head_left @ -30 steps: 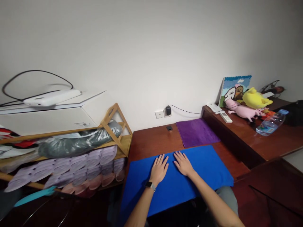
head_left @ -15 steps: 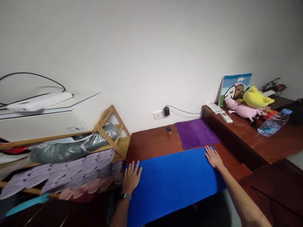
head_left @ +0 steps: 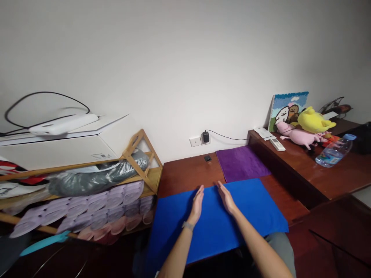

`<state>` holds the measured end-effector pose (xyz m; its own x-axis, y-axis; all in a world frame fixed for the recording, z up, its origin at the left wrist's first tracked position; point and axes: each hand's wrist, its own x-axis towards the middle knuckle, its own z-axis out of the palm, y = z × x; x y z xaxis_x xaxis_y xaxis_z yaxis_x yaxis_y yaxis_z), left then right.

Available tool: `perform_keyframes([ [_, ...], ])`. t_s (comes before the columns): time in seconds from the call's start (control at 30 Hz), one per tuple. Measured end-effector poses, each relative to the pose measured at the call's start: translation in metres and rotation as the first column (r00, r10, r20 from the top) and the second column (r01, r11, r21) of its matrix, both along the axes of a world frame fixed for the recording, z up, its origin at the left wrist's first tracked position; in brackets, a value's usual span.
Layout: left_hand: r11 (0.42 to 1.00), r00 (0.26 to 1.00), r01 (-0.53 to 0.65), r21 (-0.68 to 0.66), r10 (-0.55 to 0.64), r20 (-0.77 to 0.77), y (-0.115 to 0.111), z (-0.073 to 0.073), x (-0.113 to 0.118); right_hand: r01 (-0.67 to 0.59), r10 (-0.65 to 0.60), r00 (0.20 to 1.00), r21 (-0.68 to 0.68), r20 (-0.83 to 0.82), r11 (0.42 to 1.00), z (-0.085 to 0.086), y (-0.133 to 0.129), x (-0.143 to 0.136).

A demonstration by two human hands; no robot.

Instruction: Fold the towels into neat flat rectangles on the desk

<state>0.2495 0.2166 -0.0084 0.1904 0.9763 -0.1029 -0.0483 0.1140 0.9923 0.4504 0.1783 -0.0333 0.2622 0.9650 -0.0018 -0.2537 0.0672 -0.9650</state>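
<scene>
A blue cloth (head_left: 214, 227) lies spread on the brown desk, its near edge hanging toward my lap. Over its middle, my left hand (head_left: 197, 204) is turned on edge with the fingers stretched out and nothing held. My right hand (head_left: 226, 197) faces it a short way to the right, also on edge, fingers straight and holding nothing. Whether either hand touches the cloth is hard to tell. Just behind the blue cloth, a folded purple cloth (head_left: 242, 164) lies flat near the wall.
At the left, a wooden rack (head_left: 153, 179) holds lilac and pink slippers and a white box (head_left: 58, 152). On the raised right desk are a bottle (head_left: 334, 152), a remote (head_left: 277, 144), plush toys (head_left: 298, 135) and a picture. A black plug (head_left: 205, 136) sits in the wall socket.
Both hands have moved inward from the blue cloth's far left and right sides to its middle, turning from palms down to palms facing. The view has shifted slightly left.
</scene>
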Motion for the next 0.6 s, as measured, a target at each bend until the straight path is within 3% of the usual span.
perform_keyframes([
  [0.1,0.998,0.997,-0.003,-0.064,0.008,0.08,-0.001,-0.006,0.054,0.015,-0.021,0.996,-0.066,-0.091,0.998,-0.005,0.017,-0.041],
  [0.13,0.997,0.996,-0.018,-0.076,0.024,0.088,0.001,-0.007,0.058,0.023,-0.03,0.996,-0.075,-0.086,0.997,-0.005,0.02,-0.04],
  [0.2,0.994,0.994,-0.057,-0.092,0.066,0.09,0.007,-0.006,0.046,0.044,-0.049,0.996,-0.08,-0.072,0.996,-0.005,0.02,-0.017],
  [0.27,0.991,0.992,-0.096,-0.091,0.102,0.069,0.015,0.0,0.011,0.078,-0.083,0.995,-0.087,-0.047,0.993,-0.002,0.013,0.027],
  [0.47,0.982,0.979,-0.186,-0.044,0.182,-0.087,0.031,0.024,-0.137,0.301,-0.31,0.95,-0.166,-0.029,0.939,0.002,-0.028,0.178],
  [0.53,0.979,0.969,-0.204,-0.025,0.198,-0.147,0.033,0.031,-0.169,0.388,-0.403,0.914,-0.199,-0.041,0.9,-0.001,-0.037,0.212],
  [0.6,0.978,0.957,-0.21,-0.005,0.204,-0.206,0.036,0.035,-0.187,0.436,-0.459,0.886,-0.223,-0.063,0.872,-0.004,-0.042,0.234],
])
